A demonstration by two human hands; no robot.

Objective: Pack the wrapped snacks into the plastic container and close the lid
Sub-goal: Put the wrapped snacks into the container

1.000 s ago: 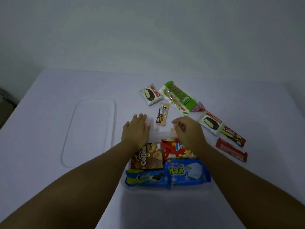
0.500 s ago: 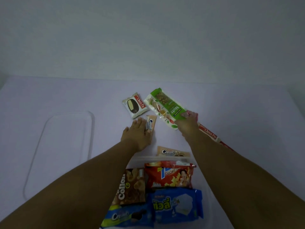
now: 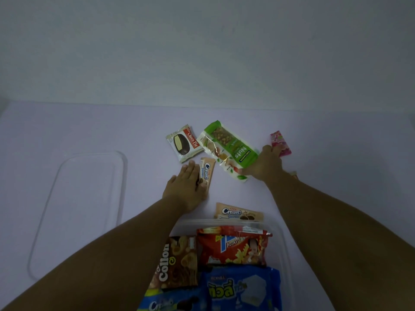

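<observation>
Pressing my flat, open left hand (image 3: 187,187) on a slim glossy Cream-O packet (image 3: 206,173), my right hand (image 3: 265,164) pinches the crinkly green Nuts bag (image 3: 229,149).

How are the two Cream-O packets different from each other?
The Cream-O packet by the left hand stands lengthwise away from the person; the Cream-O packet by the container lies crosswise. The first is partly under the left hand; the second is untouched. The first lies near the Choco Pie; the second rests at the container's far rim. Both are tan with blue logos.
</observation>
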